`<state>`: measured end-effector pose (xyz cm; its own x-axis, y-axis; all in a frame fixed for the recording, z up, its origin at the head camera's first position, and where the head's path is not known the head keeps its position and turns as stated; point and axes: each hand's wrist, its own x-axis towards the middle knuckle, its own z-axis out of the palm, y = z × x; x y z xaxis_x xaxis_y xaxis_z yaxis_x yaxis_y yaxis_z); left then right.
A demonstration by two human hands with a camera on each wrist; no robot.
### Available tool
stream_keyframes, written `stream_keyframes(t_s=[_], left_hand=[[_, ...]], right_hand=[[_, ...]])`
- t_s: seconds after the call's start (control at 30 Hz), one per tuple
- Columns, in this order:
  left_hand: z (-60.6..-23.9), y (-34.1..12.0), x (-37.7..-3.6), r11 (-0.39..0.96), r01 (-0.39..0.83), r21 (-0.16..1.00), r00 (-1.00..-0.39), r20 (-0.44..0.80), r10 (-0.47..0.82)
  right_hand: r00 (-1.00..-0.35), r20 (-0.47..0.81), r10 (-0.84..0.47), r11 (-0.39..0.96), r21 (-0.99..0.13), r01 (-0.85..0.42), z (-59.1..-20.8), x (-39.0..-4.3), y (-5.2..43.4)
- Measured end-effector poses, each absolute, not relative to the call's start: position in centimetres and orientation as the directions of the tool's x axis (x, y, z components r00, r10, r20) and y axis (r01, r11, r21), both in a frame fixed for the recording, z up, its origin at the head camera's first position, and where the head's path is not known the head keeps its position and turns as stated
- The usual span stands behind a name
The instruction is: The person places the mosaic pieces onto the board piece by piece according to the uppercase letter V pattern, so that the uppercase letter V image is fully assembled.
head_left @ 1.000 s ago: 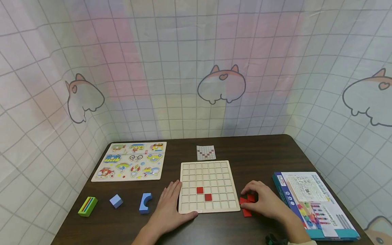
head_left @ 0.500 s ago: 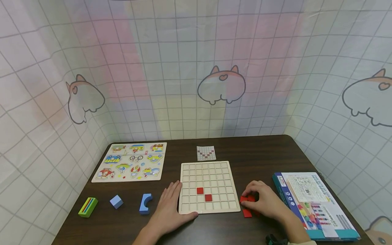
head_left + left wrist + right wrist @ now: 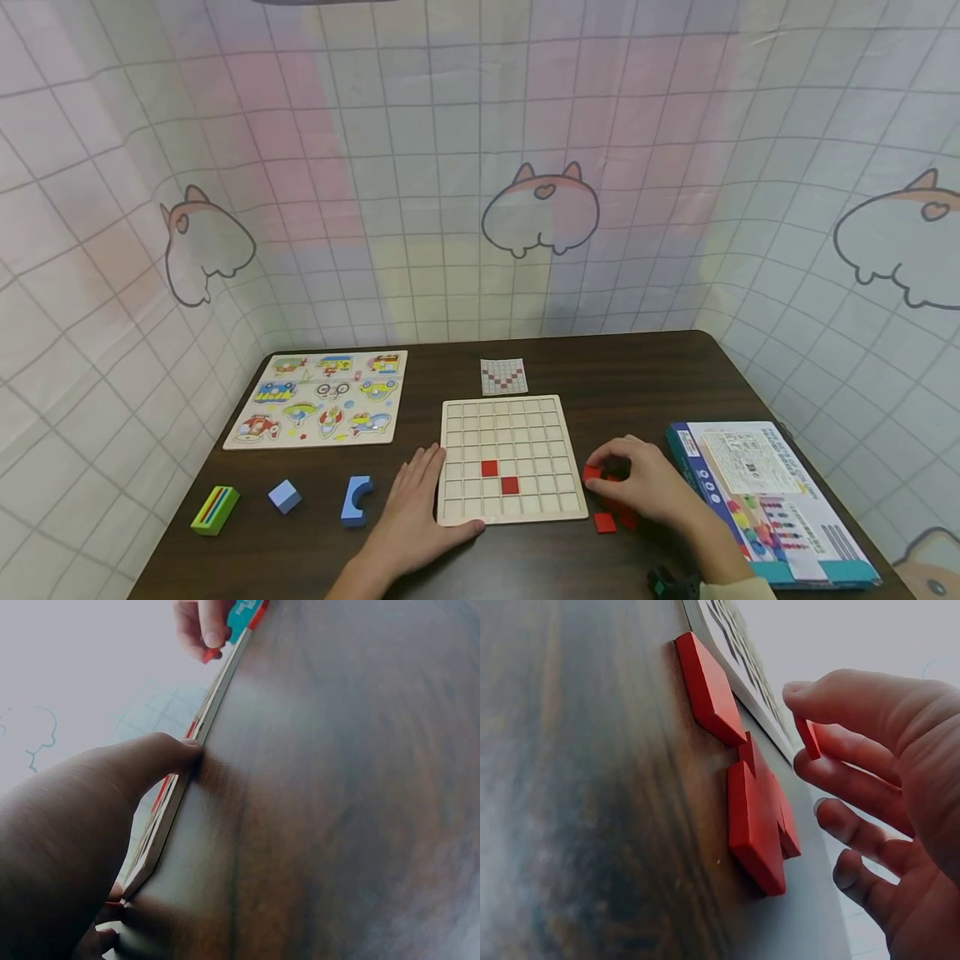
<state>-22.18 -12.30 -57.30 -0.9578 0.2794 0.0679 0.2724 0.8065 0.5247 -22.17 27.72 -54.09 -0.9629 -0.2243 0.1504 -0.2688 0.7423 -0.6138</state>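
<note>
A pale wooden grid board (image 3: 540,454) lies at the middle of the table, with two red squares set in its cells. My left hand (image 3: 408,508) rests along its left side, fingers extended and thumb (image 3: 161,754) on the front edge. Just beyond the right edge, my right hand (image 3: 645,479) pinches a small red square tile (image 3: 808,739) between thumb and fingers, raised over the others. Several loose red tiles (image 3: 757,817) lie on the table beneath that hand, some overlapping and partly hidden by it in the head view.
Behind the board lies a small pattern card (image 3: 504,377). A picture puzzle board (image 3: 315,398) is at back left. A green striped block (image 3: 215,510), a blue cube (image 3: 284,496) and a blue arch block (image 3: 356,501) stand at left. A box (image 3: 780,500) lies at right.
My right hand has risen slightly and shifted left from the pile, a red tile now pinched in its fingertips. The left hand stays on the board.
</note>
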Motion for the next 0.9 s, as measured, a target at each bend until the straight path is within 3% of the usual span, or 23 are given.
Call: stream_keyframes(t_s=[0.9], left_hand=[[-57.1, -12.3, -22.1, 0.804, 0.27, 0.53, -0.959, 0.071, 0.276]], right_hand=[[-0.931, 0.182, -0.317, 0.639, -0.684, -0.351, -53.5, -24.6, 22.6]])
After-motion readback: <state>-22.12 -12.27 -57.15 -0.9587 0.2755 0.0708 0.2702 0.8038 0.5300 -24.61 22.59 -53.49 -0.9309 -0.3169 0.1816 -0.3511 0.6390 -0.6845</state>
